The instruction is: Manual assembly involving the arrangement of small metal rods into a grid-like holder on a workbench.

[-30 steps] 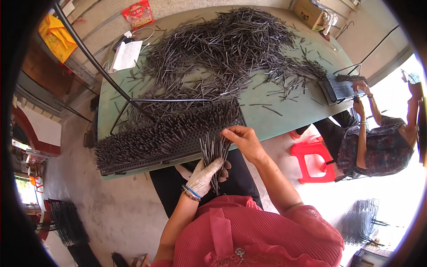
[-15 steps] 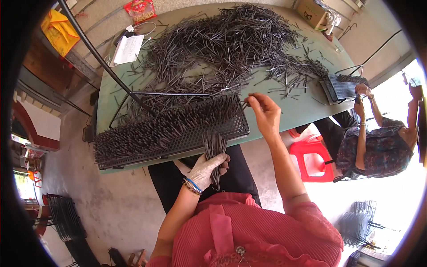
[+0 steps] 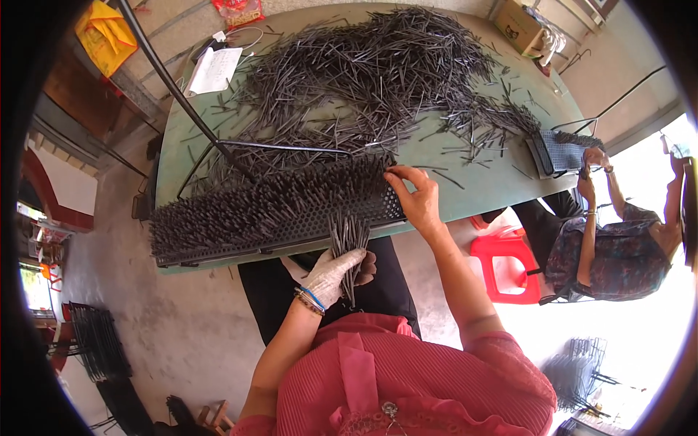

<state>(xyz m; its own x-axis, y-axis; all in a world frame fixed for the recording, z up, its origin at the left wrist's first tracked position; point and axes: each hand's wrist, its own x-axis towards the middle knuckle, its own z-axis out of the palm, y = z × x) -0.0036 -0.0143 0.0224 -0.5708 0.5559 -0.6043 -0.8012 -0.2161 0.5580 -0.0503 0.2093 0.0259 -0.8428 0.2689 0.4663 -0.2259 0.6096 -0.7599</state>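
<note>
A long black perforated panel (image 3: 371,211) lies along the near edge of the table, thickly set with upright dark strips (image 3: 240,211); bare holes show toward its right end and front. My left hand (image 3: 333,277), in a pale glove, is closed around a bundle of loose dark strips (image 3: 350,236) in front of the panel. My bare right hand (image 3: 419,200) is at the panel's right end, thumb and forefinger pinched together over the holes by the last strips. What the fingertips hold, if anything, is too small to make out.
A big heap of loose dark strips (image 3: 378,65) covers the back of the green table (image 3: 465,200). Metal rods (image 3: 171,83) rise behind the panel. At right, a co-worker (image 3: 611,251) handles a similar panel (image 3: 563,154) near a red stool (image 3: 505,269).
My right hand has moved left and slightly down, from beside the panel's far right corner onto its right end. My left hand keeps its grip on the bundle.
</note>
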